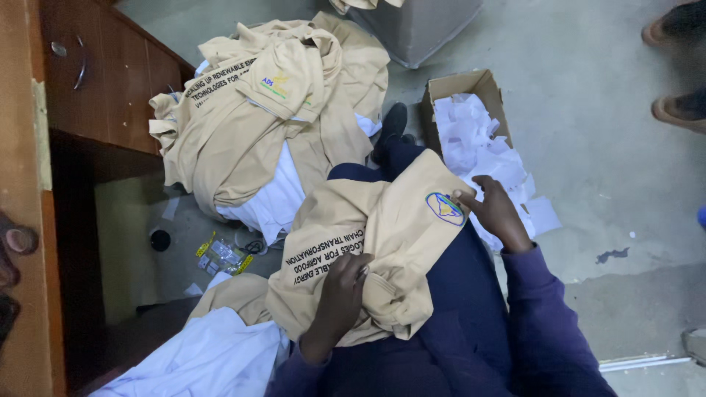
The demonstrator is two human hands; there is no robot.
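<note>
Left hand [340, 294] clenched on tan shirt [368, 242] over lap; shirt's long axis runs up-right twd right hand [494, 213]. R fingers pinch its far corner by round badge [445, 208].

The left hand [340, 292] is bent at the wrist, fingers curled closed in a grip. The right hand [494, 212] reaches forward, fingertips pinched, the arm in a dark blue sleeve.
</note>
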